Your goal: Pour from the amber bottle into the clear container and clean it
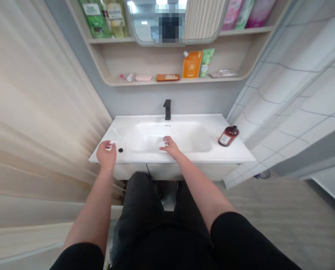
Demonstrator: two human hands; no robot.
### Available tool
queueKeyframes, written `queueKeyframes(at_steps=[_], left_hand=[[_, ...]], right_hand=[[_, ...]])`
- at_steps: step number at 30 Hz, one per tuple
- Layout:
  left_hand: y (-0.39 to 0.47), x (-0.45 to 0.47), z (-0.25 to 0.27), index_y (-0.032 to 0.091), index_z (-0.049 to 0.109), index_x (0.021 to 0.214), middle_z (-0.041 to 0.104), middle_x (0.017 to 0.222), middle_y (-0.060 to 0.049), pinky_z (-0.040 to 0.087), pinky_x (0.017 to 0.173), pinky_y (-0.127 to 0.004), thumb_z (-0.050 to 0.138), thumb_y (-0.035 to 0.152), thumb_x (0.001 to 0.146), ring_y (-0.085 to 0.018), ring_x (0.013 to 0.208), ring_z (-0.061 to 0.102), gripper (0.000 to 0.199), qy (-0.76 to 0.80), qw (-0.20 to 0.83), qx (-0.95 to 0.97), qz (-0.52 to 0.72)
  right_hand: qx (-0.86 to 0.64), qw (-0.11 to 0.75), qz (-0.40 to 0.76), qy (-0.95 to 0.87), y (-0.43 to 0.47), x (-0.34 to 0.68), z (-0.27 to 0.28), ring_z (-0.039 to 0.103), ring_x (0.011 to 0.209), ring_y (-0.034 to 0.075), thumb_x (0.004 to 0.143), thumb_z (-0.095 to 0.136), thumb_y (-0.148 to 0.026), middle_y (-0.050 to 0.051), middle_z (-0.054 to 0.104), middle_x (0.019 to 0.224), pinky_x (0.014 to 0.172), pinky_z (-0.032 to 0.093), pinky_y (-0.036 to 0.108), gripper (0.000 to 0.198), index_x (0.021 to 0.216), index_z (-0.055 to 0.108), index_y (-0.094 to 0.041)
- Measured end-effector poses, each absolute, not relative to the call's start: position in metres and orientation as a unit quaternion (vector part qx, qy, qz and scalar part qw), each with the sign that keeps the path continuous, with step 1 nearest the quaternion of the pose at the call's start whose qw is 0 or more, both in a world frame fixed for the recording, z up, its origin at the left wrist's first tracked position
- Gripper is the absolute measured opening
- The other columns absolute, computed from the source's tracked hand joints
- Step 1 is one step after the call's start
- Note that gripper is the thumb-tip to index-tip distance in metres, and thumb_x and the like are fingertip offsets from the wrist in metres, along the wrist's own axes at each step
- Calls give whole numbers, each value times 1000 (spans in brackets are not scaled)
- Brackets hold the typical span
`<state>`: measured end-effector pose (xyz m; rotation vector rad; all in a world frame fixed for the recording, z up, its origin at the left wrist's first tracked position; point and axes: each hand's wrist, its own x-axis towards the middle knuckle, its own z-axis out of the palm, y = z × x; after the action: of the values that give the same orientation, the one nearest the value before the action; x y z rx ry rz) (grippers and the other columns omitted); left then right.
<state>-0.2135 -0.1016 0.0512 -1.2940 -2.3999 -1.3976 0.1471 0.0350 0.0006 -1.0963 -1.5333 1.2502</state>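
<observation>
Over the white sink basin, my right hand is closed, thumb and fingers gripping a small clear object. It looks like clear plastic or glass; its exact kind is too faint to tell. My left hand is at the left end of the countertop, fingers curled toward the thumb. Whether something pale or see-through is between them is unclear. Just right of that hand lies a small round black piece. A faint transparent item rests on the counter beyond it.
A black faucet stands behind the basin. To the right is a brown bottle with a black top. Above runs a shelf with an orange pouch, a green tube and an orange-brown packet. A curtain hangs at left.
</observation>
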Motion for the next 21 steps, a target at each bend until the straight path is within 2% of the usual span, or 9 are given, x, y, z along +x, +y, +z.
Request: queueKeyframes(at_steps=[2,5,10,13,16,19,21], left_hand=[[-108,-250,58,21,68,131,80,130,-14,58,116,-50,70,49,98,-33,123,76,43,-841,29,-406,-355],[-105,-278,63,19,69,126,81,128,-19,59,114,-53,79,55,91,-41,128,76,52,-882,-48,-403,-239],[-103,-281,60,19,75,116,83,128,-23,60,112,-52,73,46,91,-45,131,77,37,-870,-47,-463,-165],[-112,-274,69,20,77,113,84,123,-22,60,112,-54,69,44,94,-44,128,78,32,-865,-29,-460,-198],[-116,-250,85,22,75,119,85,115,-18,64,107,-53,65,53,99,-41,122,81,39,-838,-17,-448,-311],[-107,-203,98,24,69,133,84,102,-8,67,89,-44,71,63,94,-30,93,85,55,-735,-136,-515,-420],[-96,-168,104,24,67,131,81,92,-3,66,80,-40,80,66,85,-27,79,82,63,-659,-221,-581,-424]], right_hand=[[-438,421,508,-611,36,147,-1,67,103,23,56,97,-28,3,70,131,96,60,41,72,119,63,-30],[-445,420,509,-605,37,146,-3,67,96,21,55,97,-27,1,69,129,92,61,41,71,118,64,-30],[-420,432,495,-626,37,145,-6,66,91,18,55,96,-22,0,69,127,89,62,39,70,118,68,-30],[-416,429,491,-634,39,144,-8,65,91,18,55,95,-19,1,70,125,88,63,39,70,119,69,-30],[-409,434,497,-630,40,144,-11,66,96,19,57,95,-18,1,70,126,91,64,39,71,122,70,-31],[-406,434,500,-630,40,144,-13,68,102,21,59,95,-19,1,71,124,97,64,41,73,126,70,-32],[-413,429,496,-632,40,144,-12,68,103,22,60,96,-18,1,72,127,99,63,42,74,128,70,-32]])
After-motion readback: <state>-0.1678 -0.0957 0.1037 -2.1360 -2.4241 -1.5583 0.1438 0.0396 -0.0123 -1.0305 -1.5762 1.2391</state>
